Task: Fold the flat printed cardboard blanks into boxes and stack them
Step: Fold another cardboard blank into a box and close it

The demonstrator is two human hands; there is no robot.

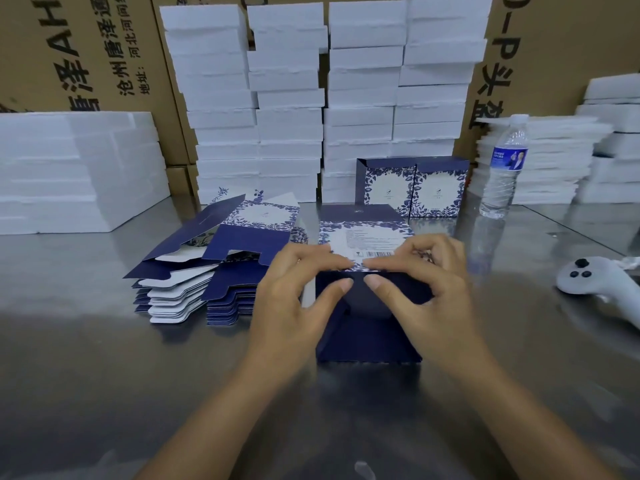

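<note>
Landmark: one part-folded box (369,337), dark blue, lying on the steel counter (104,393) directly in front of the person.

Far left of the box: one stack of white foam slabs (69,174); the number of slabs cannot be read. Behind it stand brown cartons (86,53) with printed text.

Just left of the box: one fanned pile of flat blanks (214,271), too many to count. The top blank shows a blue floral panel.

Behind the box: four columns of white foam trays (311,98), set close together.

Left hand (298,292): reaches in from the lower left, palm down. Its fingers (332,289) are curled, the thumb on the dark flap and the forefinger on the near edge of the printed barcode panel, pinching the box at that fold.

Right hand (426,289): mirrors this from the lower right, its curled fingers (384,285) pinching the same fold. The two thumbs lie close together.

Behind and right of the box: two finished boxes (412,185), upright, side by side and touching, floral faces forward.

Further right: one clear water bottle (504,168), upright and capped. Beyond it are more white foam stacks (554,161).

Right of the box, well apart: one white controller (595,278) lying on the counter.
</note>
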